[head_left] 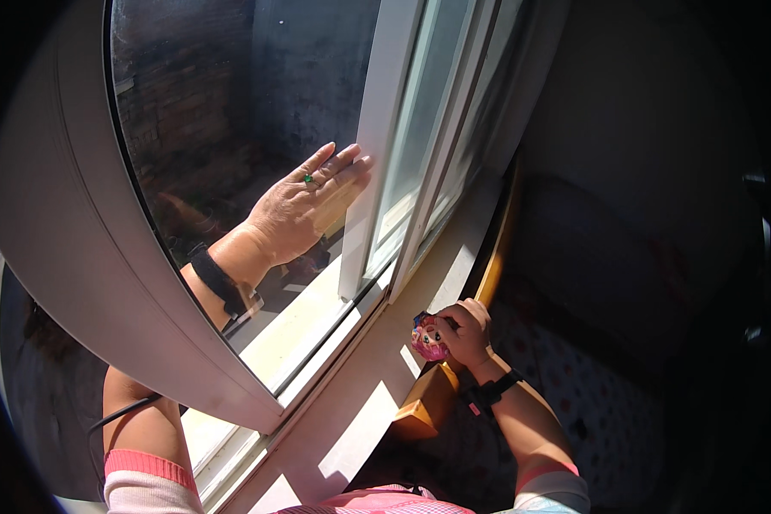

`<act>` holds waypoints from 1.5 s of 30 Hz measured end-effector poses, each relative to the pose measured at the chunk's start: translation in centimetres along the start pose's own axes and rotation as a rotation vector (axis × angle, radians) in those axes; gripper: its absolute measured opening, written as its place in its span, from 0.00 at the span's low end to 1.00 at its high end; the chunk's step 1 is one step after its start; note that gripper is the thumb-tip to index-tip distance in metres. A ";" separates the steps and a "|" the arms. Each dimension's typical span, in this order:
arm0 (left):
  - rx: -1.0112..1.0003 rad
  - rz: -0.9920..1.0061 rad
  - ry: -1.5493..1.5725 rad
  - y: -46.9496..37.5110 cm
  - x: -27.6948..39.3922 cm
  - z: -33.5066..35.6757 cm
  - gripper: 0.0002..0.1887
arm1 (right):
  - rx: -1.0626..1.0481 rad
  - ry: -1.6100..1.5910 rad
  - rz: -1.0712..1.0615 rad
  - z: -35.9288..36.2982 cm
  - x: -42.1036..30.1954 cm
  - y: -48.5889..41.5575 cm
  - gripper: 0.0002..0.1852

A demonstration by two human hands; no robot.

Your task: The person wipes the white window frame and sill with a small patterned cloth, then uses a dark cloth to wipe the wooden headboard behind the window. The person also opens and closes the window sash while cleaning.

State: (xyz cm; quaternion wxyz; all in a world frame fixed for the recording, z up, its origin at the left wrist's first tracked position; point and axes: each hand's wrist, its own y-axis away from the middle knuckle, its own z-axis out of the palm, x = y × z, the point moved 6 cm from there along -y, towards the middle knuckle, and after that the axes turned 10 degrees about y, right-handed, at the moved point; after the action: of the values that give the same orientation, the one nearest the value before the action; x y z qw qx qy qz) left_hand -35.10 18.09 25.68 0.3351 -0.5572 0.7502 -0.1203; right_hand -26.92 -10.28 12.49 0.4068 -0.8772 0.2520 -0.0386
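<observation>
Through the glass pane [231, 83] of a sliding window, I see my left hand [308, 199] on the far side, with a green-stone ring and a black wrist strap. Its fingers are stretched out, tips by the white upright frame [385, 96]; the palm and thumb are hidden, and whether it touches the glass is unclear. My left forearm passes behind the white near frame [70, 212]. Over the inner sill, my right hand [469, 327] grips a small cartoon-faced item [430, 340] with pink hair, perhaps a toy figure or printed packet.
The white window track [334, 347] and pale inner sill [353, 411] run diagonally, striped by sunlight. A wooden rail [498, 250] and wooden block end [424, 401] border the sill. Spotted fabric [552, 392] lies in shadow at right. A dark cable [122, 411] crosses my left arm.
</observation>
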 end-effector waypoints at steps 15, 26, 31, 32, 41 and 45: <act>0.360 -0.165 2.050 9.7 -2.8 -6.1 0.38 | -0.006 -0.017 -0.014 0.3 0.3 -0.1 0.06; 0.961 -0.728 0.862 19.4 6.8 -12.6 0.49 | 0.000 -0.030 -0.022 0.1 -0.1 -0.1 0.07; 0.898 -0.423 1.123 15.8 7.6 -10.1 0.35 | 0.029 0.002 0.006 -0.1 -0.2 -0.1 0.06; 0.898 -0.465 0.988 15.2 7.3 -9.4 0.34 | 0.034 0.001 0.011 -0.1 -0.1 0.0 0.06; 0.715 -0.367 1.963 6.7 1.2 -1.6 0.37 | 0.050 -0.023 -0.021 0.2 0.2 0.0 0.06; 0.399 -0.396 1.559 2.8 -3.1 3.4 0.39 | 0.027 -0.019 -0.022 0.2 0.2 0.0 0.07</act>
State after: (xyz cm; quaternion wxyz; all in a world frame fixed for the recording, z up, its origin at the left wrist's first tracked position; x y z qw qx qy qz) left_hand -34.56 22.51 22.75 -0.2158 -0.3661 0.6199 -0.6596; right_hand -26.71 -10.19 12.32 0.4205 -0.8748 0.2377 -0.0380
